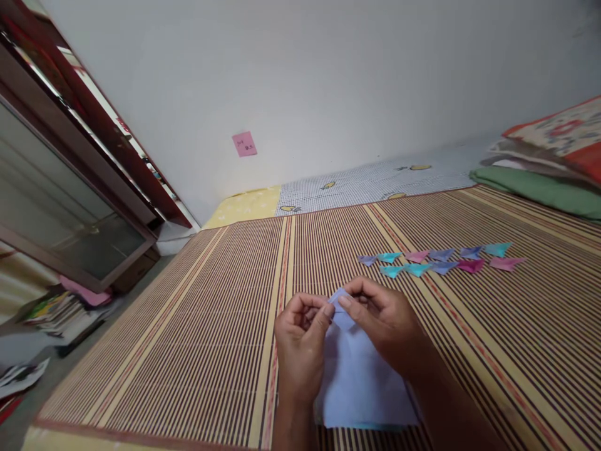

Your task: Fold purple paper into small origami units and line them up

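A small folded piece of lavender paper (344, 321) is pinched between both hands near the middle of the view. My left hand (303, 341) grips its left edge between thumb and fingers. On the other side, my right hand (387, 322) holds the upper right edge, thumb on top. Beneath the hands lies a stack of lavender paper sheets (366, 394), with a bit of teal showing at its lower edge. Two rows of small folded paper shapes (444, 267) in purple, teal and pink rest on the mat beyond my right hand.
A striped bamboo mat (225, 313) covers the bed. Folded green cloth (535, 188) and a patterned cushion (568, 131) lie at the far right. A pink note (245, 144) sticks to the wall. A glass-paned door (61, 194) and stacked books (59, 310) are at left.
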Available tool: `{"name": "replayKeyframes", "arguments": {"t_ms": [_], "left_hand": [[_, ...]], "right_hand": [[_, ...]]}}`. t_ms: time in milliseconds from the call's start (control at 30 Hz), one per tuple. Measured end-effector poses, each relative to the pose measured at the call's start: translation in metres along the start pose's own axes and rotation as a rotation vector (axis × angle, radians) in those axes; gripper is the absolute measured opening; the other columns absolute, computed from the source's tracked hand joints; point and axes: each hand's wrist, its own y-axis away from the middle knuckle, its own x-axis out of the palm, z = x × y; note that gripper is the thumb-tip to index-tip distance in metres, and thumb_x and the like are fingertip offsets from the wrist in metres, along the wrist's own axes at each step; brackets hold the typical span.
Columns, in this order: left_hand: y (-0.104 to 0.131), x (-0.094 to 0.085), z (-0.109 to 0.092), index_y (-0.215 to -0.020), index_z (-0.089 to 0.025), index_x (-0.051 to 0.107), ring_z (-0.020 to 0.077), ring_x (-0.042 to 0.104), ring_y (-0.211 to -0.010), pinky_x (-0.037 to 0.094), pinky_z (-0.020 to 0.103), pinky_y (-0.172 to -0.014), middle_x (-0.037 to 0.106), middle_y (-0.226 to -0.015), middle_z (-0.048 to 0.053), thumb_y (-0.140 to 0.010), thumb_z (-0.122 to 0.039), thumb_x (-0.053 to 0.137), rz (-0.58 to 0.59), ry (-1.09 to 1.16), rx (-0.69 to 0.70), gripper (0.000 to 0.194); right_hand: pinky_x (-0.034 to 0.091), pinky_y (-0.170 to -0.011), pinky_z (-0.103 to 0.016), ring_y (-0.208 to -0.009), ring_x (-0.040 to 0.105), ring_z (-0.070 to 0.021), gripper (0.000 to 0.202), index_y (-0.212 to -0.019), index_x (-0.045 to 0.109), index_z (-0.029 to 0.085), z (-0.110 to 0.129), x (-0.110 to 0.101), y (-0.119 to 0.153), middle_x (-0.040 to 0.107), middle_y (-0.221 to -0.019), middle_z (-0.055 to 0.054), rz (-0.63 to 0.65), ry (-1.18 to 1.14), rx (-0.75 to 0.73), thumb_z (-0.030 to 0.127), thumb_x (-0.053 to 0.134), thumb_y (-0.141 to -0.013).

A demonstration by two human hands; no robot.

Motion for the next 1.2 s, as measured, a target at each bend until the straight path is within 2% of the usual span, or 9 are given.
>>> {"name": "replayKeyframes", "arguments": {"t_ms": [233,400,500,633,800,867,967,1100,1200], "left_hand": [[0.001,-0.002,0.003,-0.074,-0.017,0.064,0.0122,0.056,-0.062,0.046,0.022,-0.06,0.061,-0.066,-0.001,-0.085,-0.028,0.073,0.001,-0.047,0.013,0.018],[0.0,-0.003,0.005,-0.076,-0.017,0.062,0.0122,0.056,-0.063,0.046,0.022,-0.061,0.06,-0.068,-0.002,-0.088,-0.028,0.072,0.007,-0.044,0.014,0.018],[0.0,-0.003,0.006,-0.076,-0.018,0.061,0.0124,0.056,-0.063,0.046,0.022,-0.061,0.059,-0.067,-0.002,-0.088,-0.029,0.071,0.007,-0.047,0.015,0.019],[0.0,-0.003,0.005,-0.076,-0.018,0.061,0.0127,0.056,-0.062,0.046,0.023,-0.061,0.06,-0.067,-0.002,-0.088,-0.029,0.071,0.022,-0.042,0.009,0.02],[-0.003,-0.003,0.008,-0.081,-0.019,0.06,0.0121,0.055,-0.06,0.046,0.022,-0.059,0.06,-0.065,-0.003,-0.087,-0.029,0.072,-0.02,-0.006,0.022,0.017],[-0.002,-0.004,0.009,-0.083,-0.019,0.061,0.0114,0.055,-0.06,0.045,0.021,-0.059,0.06,-0.066,-0.004,-0.088,-0.027,0.072,-0.018,-0.025,0.022,0.015],[0.0,-0.005,0.009,-0.084,-0.019,0.061,0.0105,0.055,-0.061,0.044,0.02,-0.06,0.059,-0.067,-0.004,-0.089,-0.026,0.071,0.064,-0.064,-0.003,0.013],[0.002,-0.004,0.008,-0.088,-0.019,0.061,0.0108,0.053,-0.063,0.044,0.021,-0.061,0.059,-0.068,-0.004,-0.093,-0.03,0.067,0.11,-0.042,-0.014,0.013],[0.0,-0.002,0.007,-0.099,-0.019,0.063,0.0116,0.057,-0.067,0.045,0.021,-0.065,0.063,-0.072,-0.003,-0.089,-0.033,0.072,0.136,0.03,-0.071,0.02]], "right_hand": [[0.051,-0.07,-0.027,-0.076,0.065,-0.0167,0.011,-0.088,0.07,0.02,-0.002,-0.01,0.0,0.07,-0.08,0.0,0.155,-0.076,0.074,0.03,0.073,-0.086],[0.051,-0.069,-0.027,-0.077,0.065,-0.0166,0.016,-0.091,0.072,0.019,-0.004,-0.017,-0.001,0.071,-0.083,-0.002,0.214,-0.144,0.121,0.033,0.076,-0.084],[0.049,-0.065,-0.026,-0.071,0.063,-0.0152,0.017,-0.088,0.072,0.018,-0.005,-0.023,-0.001,0.069,-0.077,-0.001,0.233,-0.107,0.113,0.035,0.074,-0.087],[0.043,-0.059,-0.025,-0.062,0.057,-0.0138,0.026,-0.074,0.067,0.019,-0.003,-0.023,0.0,0.063,-0.065,0.002,0.193,0.038,0.052,0.037,0.067,-0.092],[0.041,-0.057,-0.026,-0.058,0.055,-0.0135,0.032,-0.067,0.062,0.02,-0.003,-0.017,0.0,0.059,-0.061,0.003,0.14,0.094,0.018,0.036,0.062,-0.095],[0.043,-0.058,-0.026,-0.061,0.057,-0.0143,0.026,-0.074,0.066,0.02,-0.005,-0.016,-0.001,0.062,-0.065,0.002,0.147,0.078,0.048,0.036,0.063,-0.094],[0.045,-0.058,-0.025,-0.064,0.058,-0.0142,0.016,-0.089,0.071,0.02,-0.01,-0.015,-0.002,0.063,-0.071,0.002,0.098,0.035,0.097,0.036,0.07,-0.088],[0.044,-0.058,-0.024,-0.064,0.056,-0.0129,0.021,-0.078,0.068,0.019,-0.013,-0.01,-0.004,0.061,-0.069,0.002,0.034,-0.066,0.106,0.037,0.07,-0.089],[0.046,-0.059,-0.025,-0.065,0.059,-0.0136,0.018,-0.081,0.068,0.019,-0.013,-0.007,-0.003,0.062,-0.07,0.002,-0.024,-0.141,0.121,0.035,0.072,-0.088]]}}
